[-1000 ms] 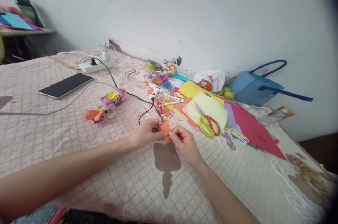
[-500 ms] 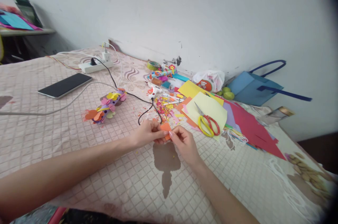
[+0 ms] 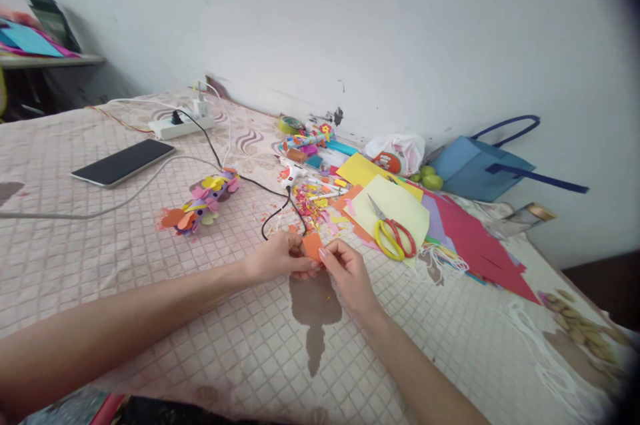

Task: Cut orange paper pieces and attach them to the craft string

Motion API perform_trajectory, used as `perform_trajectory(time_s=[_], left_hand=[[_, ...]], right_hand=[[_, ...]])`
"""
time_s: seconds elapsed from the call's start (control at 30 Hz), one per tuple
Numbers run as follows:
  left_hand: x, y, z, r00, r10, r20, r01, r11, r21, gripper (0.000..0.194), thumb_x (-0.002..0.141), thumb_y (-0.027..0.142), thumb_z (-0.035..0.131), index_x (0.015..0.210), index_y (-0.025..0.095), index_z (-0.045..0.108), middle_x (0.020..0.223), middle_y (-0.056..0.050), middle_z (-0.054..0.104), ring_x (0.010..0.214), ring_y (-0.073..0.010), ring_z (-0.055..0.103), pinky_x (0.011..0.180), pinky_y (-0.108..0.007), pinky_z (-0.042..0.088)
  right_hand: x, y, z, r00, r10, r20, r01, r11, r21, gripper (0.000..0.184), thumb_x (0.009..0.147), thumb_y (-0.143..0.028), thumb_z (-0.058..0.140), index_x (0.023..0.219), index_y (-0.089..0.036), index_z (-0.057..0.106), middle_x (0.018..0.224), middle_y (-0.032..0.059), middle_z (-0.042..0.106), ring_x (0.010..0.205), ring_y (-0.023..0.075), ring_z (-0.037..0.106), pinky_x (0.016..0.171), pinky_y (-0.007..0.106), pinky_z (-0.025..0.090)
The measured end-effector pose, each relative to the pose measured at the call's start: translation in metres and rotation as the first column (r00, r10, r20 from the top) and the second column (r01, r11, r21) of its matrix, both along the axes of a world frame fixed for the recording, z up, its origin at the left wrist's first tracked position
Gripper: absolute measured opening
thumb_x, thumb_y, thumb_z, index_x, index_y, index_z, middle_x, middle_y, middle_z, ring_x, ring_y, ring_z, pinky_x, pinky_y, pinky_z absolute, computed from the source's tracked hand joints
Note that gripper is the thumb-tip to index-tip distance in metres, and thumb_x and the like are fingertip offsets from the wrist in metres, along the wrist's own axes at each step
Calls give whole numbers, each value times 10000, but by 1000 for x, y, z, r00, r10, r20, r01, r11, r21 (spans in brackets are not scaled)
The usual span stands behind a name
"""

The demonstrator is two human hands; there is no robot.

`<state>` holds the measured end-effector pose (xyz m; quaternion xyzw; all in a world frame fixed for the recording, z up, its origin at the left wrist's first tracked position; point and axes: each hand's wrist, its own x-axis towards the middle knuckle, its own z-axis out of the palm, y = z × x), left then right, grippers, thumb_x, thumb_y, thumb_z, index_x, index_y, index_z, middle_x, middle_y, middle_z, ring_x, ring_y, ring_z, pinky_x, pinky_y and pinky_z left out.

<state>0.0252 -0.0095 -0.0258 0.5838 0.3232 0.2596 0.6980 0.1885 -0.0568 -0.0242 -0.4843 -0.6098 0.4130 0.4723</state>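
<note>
Two bare hands are in view over one tabletop [image 3: 240, 351] covered with a pale, grid-patterned cloth, and both are closed on one small piece of orange paper or foam [image 3: 313, 246]. The item is located near the front centre, between the hands. The left hand [image 3: 280, 255] grips its left and lower side between thumb and curled fingers; the forearm enters from the lower left and runs inward at a low slant. The right hand [image 3: 351, 276] pinches its right edge with thumb and index finger, the other fingers curled; that forearm rises more steeply from the lower right. Noted to the right: one pair of scissors with one yellow and one red handle [image 3: 395, 239], blades slightly parted, lying on one pale yellow sheet [image 3: 367, 206]. Beyond that sheet is one bright yellow sheet [image 3: 359, 169]; red sheets, count uncertain because of overlap, lie farther right. Behind the hands are one white glue gun [image 3: 291, 176] and multicoloured scraps [image 3: 313, 207], too many to count. To the left: one purple craft piece with coloured petals [image 3: 201, 203], one flat black-screened device [image 3: 124, 163] and one white power strip [image 3: 181, 125]. One blue bag [image 3: 477, 168] stands against the wall.
</note>
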Motion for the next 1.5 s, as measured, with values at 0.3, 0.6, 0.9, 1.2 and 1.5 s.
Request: perform_trajectory(time_s=[0.3,0.6,0.9,1.2,1.5], left_hand=[[-1,-4,10,999,24,-22,-24,1000,-19,451,788,519,532,636,102,612,587,-79,677,465,-124,605,465,-212,471],[-2,3,11,994,108,5,-108,994,34,482,786,559,513,683,96,599,620,-68,662,516,-111,595,538,-221,494],[-5,7,10,997,81,-11,-79,986,150,406,752,503,595,633,115,581,567,-28,626,505,-99,577,511,-191,470],[-2,1,-1,997,-64,-48,68,994,87,321,678,420,695,687,114,597,629,-35,657,552,-115,613,535,-208,485],[-6,9,7,995,44,85,-57,987,152,299,764,369,638,928,122,605,860,-74,665,668,-116,613,617,-234,483]], right_hand=[[1,1,-1,1000,-13,-8,13,1000,3,208,841,-286,522,656,-190,504,615,-29,491,597,119,463,584,237,377],[0,0,-1,1000,-19,8,19,1000,4,215,853,-278,508,659,-189,485,622,-32,468,597,116,441,583,236,361],[-1,0,0,998,60,19,-60,998,-2,226,872,-315,491,693,-179,495,633,-33,445,607,112,413,571,234,333],[2,3,-7,998,-34,-48,32,999,-45,188,839,-293,541,693,-178,511,636,-34,479,603,111,434,579,239,355],[-1,3,-2,904,-40,-427,-65,971,-229,220,804,-346,617,695,-177,527,620,-37,497,556,92,448,550,224,371]])
